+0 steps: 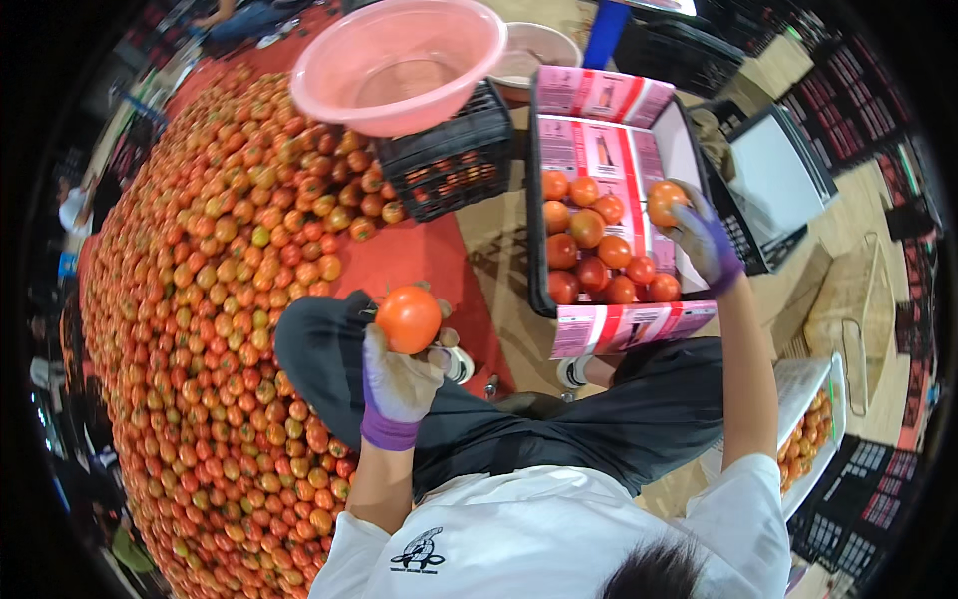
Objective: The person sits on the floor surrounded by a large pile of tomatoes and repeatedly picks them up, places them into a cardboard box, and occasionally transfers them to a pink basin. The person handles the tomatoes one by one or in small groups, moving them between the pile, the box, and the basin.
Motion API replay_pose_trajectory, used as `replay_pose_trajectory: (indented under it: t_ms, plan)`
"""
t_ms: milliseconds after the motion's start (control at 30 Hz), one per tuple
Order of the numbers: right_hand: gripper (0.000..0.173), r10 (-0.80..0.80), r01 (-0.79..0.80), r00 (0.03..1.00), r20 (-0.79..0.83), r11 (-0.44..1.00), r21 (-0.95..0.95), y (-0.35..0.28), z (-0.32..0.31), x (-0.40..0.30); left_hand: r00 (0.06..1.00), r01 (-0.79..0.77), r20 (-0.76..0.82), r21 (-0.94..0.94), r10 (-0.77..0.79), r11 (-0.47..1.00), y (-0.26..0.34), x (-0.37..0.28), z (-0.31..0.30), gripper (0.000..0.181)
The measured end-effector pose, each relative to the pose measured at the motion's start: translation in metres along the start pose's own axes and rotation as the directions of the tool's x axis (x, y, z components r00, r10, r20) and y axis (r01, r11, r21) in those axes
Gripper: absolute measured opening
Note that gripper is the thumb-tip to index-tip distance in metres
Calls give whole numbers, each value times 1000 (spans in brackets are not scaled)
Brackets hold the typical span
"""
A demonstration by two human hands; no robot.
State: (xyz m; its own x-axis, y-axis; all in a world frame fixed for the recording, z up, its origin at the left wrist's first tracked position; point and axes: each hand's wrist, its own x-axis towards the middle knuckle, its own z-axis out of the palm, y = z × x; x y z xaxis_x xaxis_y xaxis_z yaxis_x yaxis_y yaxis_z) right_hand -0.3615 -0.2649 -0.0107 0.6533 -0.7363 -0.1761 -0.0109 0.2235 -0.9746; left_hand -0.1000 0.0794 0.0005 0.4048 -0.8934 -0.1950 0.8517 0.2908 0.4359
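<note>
A large orange-red tomato rests in my left hand, which wears a white-and-purple work glove and is raised over my left knee. My right hand, gloved the same way, grips an orange tomato above the right side of a black crate. Pink printed cardboard lines that crate. Several tomatoes sit in rows in its left and near part, while the far part shows bare liner.
A huge tomato heap spreads on red sheeting at my left. Ahead, a pink basin rests on a black plastic crate; a smaller tub stands behind. At right are a wire-handled basket and a white crate of tomatoes.
</note>
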Motion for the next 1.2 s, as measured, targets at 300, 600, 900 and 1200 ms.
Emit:
replay_pose_trajectory:
  t_ms: [300,600,900,1200]
  plan:
    - [63,41,-201,977,-208,494,-846,117,-52,57,968,110,-237,114,-80,987,-33,44,20,66]
    - [66,11,-170,979,-204,602,-780,126,-68,57,976,194,-105,5,-192,981,-76,100,20,53]
    - [64,103,-106,978,181,994,5,-13,30,2,971,-219,237,794,42,567,-147,159,77,78]
    - [62,67,-179,984,-168,252,-951,85,-102,25,926,-309,133,807,354,504,-6,74,52,68]
